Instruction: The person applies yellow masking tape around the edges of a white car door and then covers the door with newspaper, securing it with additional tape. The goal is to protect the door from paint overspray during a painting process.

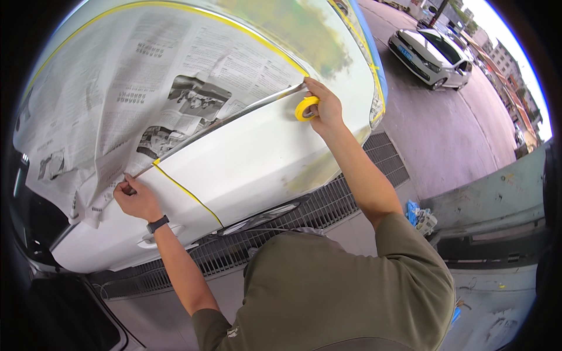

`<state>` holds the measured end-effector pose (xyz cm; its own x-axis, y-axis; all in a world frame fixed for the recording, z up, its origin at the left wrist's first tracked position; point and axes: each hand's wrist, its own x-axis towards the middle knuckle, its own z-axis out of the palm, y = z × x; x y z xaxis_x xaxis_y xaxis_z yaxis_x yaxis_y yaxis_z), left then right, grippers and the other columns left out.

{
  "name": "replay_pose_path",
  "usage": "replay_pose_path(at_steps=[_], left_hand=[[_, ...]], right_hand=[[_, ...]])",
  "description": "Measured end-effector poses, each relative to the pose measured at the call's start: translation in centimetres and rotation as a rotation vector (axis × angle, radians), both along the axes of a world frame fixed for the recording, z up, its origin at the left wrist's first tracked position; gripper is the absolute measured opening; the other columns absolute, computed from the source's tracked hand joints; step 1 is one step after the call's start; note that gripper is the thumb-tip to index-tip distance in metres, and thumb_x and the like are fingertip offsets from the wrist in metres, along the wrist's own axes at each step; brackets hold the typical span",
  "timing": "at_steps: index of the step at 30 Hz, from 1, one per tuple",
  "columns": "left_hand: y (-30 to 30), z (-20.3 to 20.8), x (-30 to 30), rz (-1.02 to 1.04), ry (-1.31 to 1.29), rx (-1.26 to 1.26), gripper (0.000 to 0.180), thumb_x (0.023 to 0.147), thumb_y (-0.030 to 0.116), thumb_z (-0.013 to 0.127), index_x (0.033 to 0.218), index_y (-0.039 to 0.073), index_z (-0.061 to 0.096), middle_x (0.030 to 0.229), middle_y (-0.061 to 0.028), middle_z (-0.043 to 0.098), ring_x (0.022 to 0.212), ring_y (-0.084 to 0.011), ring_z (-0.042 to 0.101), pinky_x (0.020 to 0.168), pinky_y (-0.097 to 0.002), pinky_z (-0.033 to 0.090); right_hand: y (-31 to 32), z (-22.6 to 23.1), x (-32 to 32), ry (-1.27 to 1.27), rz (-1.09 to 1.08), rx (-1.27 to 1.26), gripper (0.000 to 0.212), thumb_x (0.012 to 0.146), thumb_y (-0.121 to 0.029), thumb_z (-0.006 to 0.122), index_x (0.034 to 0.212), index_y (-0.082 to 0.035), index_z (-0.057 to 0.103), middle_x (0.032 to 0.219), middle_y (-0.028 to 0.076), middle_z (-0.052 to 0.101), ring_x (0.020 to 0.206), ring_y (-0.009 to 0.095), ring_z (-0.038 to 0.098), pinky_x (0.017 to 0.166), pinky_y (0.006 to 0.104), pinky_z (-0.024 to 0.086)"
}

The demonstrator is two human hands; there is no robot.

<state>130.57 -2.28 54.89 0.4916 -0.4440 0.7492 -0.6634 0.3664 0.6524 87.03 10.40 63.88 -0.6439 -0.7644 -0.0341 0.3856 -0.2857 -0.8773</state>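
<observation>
Sheets of newspaper (132,76) cover the window area of a white car body (257,149), with yellow masking tape (234,24) along their upper edge. My left hand (139,200), a dark band at its wrist, pinches the paper's lower edge. A roll of yellow masking tape (300,111) hangs in my right hand (326,108). That hand's fingertips press at the right corner of the papered area, where the window's lower trim (234,113) ends. A narrow yellow tape line (188,191) runs down the door gap between my hands.
Greenish-yellow patches (307,35) mark the rear body panel, which has yellow tape (376,76) along its far edge. Beneath the car lies a dark floor grating (383,155). A white car (433,55) stands outside at the upper right. A greyish panel (492,196) is to my right.
</observation>
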Motion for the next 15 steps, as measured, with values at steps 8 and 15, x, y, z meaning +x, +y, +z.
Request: replay_pose_path(at_steps=[8, 15], left_hand=[[-0.4, -0.7, 0.5, -0.086, 0.036, 0.009, 0.03, 0.1, 0.022, 0.073, 0.09, -0.001, 0.057, 0.08, -0.0092, 0.058, 0.072, -0.0226, 0.053, 0.065, -0.0355, 0.048], [-0.2, -0.9, 3.0, -0.186, -0.413, -0.087, 0.029, 0.088, 0.006, 0.069, 0.115, -0.001, 0.063, 0.112, -0.0158, 0.056, 0.096, -0.0311, 0.056, 0.082, -0.0425, 0.048]], right_hand=[[0.3, 0.1, 0.5, 0.011, 0.073, -0.009, 0.025, 0.102, -0.013, 0.066, 0.123, 0.0, 0.069, 0.085, 0.002, 0.064, 0.07, 0.011, 0.058, 0.058, 0.0272, 0.045], [-0.2, 0.1, 0.7, -0.081, 0.117, -0.047, 0.025, 0.105, -0.015, 0.063, 0.126, -0.001, 0.066, 0.085, 0.001, 0.065, 0.071, 0.008, 0.057, 0.056, 0.0242, 0.04]])
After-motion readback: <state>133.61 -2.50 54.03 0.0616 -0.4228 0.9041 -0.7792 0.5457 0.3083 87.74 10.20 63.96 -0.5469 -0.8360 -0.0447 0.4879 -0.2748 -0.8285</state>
